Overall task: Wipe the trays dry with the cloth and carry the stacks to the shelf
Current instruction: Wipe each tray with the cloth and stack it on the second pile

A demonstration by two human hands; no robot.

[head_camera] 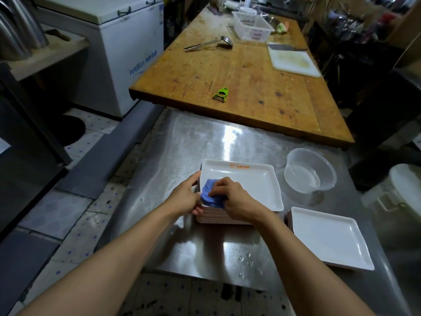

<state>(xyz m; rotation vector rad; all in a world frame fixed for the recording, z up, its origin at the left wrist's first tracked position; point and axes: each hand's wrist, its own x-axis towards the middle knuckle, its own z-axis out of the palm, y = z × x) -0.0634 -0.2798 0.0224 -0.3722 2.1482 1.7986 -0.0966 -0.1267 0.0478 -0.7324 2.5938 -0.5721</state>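
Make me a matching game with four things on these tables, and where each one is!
Things:
1. blue cloth
2. green peeler
3. clear bowl
4. metal ladle

Places:
A. on the wooden table, near its front edge
B. on the steel table, right of the tall tray stack
C. under the right hand, on the top tray
D. far back on the wooden table, left of the white basket

Pairs: 1-C, 2-A, 3-B, 4-D
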